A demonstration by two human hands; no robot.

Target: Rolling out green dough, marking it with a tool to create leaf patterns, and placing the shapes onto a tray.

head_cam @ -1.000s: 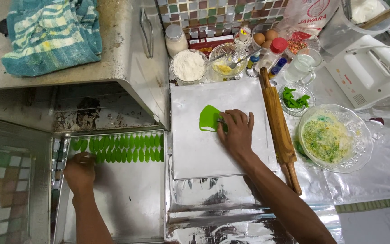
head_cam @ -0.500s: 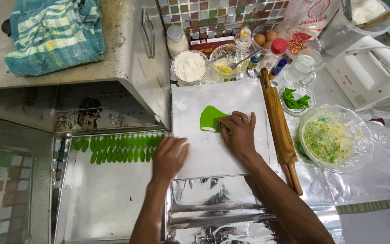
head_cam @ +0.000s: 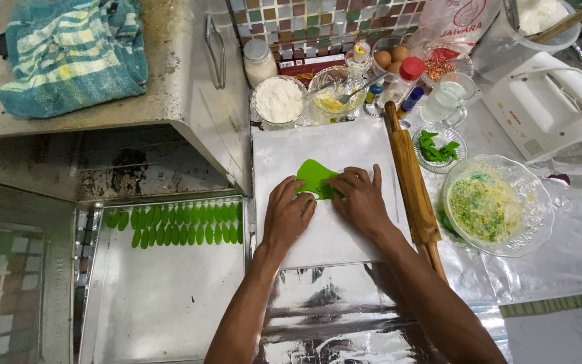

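My left hand (head_cam: 287,214) lies flat on the white board (head_cam: 318,239), fingers loosely spread, their tips touching the near edge of the flat green dough (head_cam: 314,178). My right hand (head_cam: 360,199) rests just beside it, fingers bent and pressing on the dough's right side; neither hand grips anything. The dough sits near the middle of the board, a thin, uneven sheet.

To my left, the metal tray (head_cam: 163,303) holds two rows of small green leaf shapes (head_cam: 176,224) along its far edge. To my right, a wooden rolling pin (head_cam: 412,178) lies along the board's edge, and beyond it stands a glass bowl (head_cam: 496,205) smeared with yellow-green batter.

Further off are a bowl of white flour (head_cam: 279,101), a small dish of green pieces (head_cam: 439,147), eggs (head_cam: 392,57) and a white hand mixer (head_cam: 547,108). A blue checked towel (head_cam: 72,54) lies at the far left.
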